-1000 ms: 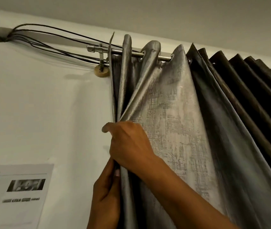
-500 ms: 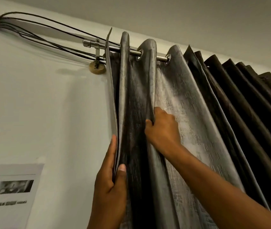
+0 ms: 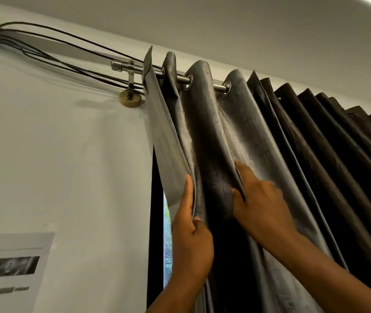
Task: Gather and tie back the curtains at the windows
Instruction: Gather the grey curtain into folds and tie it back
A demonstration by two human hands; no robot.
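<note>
A grey, textured eyelet curtain (image 3: 205, 123) hangs in folds from a metal rod (image 3: 132, 68) near the ceiling. My left hand (image 3: 191, 240) pinches the curtain's leading left edge between thumb and fingers, pulled away from the wall. My right hand (image 3: 259, 204) grips a fold further right, its index finger stretched up along the pleat and its thumb tucked behind the cloth. A darker brown curtain (image 3: 329, 141) hangs bunched in tight pleats to the right. A narrow strip of window (image 3: 167, 240) shows behind the lifted edge.
Several black cables (image 3: 51, 48) run along the wall to the rod's bracket (image 3: 130, 98). A printed paper sheet (image 3: 10, 269) is stuck on the wall at lower left. The ceiling is close above the rod.
My right hand has moved right to a further fold. My left hand has drawn the curtain's edge rightward off the wall, which uncovers a strip of window.
</note>
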